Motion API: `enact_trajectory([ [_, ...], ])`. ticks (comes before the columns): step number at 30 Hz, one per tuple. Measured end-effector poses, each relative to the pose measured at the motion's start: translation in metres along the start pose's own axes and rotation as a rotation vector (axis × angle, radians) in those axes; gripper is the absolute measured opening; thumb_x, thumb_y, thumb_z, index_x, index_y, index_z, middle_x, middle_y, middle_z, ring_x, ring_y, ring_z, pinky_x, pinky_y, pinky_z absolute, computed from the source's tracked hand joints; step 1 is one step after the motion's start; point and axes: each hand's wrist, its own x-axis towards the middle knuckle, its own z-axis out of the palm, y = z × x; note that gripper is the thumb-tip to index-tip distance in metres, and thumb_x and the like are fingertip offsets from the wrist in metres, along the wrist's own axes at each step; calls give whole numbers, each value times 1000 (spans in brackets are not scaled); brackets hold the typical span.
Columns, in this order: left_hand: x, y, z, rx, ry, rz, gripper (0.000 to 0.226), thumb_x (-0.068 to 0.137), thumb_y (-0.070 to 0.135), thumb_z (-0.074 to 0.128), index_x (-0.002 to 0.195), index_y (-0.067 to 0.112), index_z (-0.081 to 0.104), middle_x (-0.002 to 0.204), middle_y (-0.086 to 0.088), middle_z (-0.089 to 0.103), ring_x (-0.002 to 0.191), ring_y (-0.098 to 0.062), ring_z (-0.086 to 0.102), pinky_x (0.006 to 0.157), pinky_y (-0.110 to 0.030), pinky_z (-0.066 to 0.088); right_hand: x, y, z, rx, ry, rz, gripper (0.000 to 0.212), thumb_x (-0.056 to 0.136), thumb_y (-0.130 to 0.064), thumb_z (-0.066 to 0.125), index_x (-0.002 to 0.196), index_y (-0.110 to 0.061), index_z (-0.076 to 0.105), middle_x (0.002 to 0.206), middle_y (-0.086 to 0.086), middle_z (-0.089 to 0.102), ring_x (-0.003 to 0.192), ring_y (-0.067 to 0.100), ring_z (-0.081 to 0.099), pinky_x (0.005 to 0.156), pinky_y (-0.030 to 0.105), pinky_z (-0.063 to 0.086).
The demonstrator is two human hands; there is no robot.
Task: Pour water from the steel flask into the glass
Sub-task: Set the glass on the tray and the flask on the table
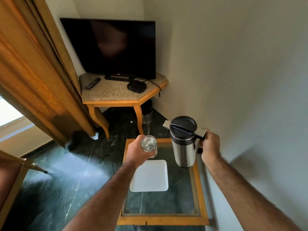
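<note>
The steel flask (pixel 184 148) has a black lid and a steel spout pointing left. It is upright at the far right of the glass-topped table (pixel 202 194). My right hand (pixel 210 145) grips its handle on the right side. My left hand (pixel 139 150) holds a clear glass (pixel 149 145) upright above the table's far left part, just left of the flask and apart from it. The glass looks empty, though I cannot tell for sure. No water is flowing.
A white square tray (pixel 150 176) lies on the table under the glass. A wall runs close along the right. Beyond stand a corner table (pixel 120 102) with a TV (pixel 113 47), a remote and a black box. A curtain (pixel 33 72) hangs at the left.
</note>
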Motion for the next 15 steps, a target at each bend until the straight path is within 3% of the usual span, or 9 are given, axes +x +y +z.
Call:
enact_trajectory([
  [3, 6, -26, 20, 17, -23, -29, 70, 62, 36, 96, 121, 27, 60, 109, 11, 65, 98, -12, 65, 72, -13, 51, 10, 34, -6, -11, 19, 4, 20, 67, -24, 63, 76, -8, 70, 62, 5, 43, 50, 18, 36, 53, 26, 26],
  [8, 16, -70, 56, 65, -62, -83, 73, 58, 42, 96, 118, 29, 58, 105, 16, 64, 93, -7, 65, 71, -12, 49, 34, 93, -25, 5, 28, 59, 23, 81, -22, 64, 64, -22, 80, 70, 10, 59, 65, 26, 53, 57, 30, 35],
  [11, 22, -97, 76, 105, -73, -108, 71, 57, 44, 96, 115, 34, 55, 101, 20, 60, 90, -1, 61, 62, -6, 44, 53, 126, -32, 24, 23, 81, 31, 89, -15, 61, 65, -20, 80, 66, 9, 56, 64, 27, 51, 57, 29, 31],
  [15, 35, -139, 107, 173, -111, -115, 71, 59, 45, 94, 113, 39, 49, 103, 20, 60, 88, -1, 59, 64, -6, 41, 77, 169, -37, 42, 7, 84, 18, 80, -20, 64, 64, -13, 69, 57, 7, 47, 50, 23, 43, 49, 25, 26],
])
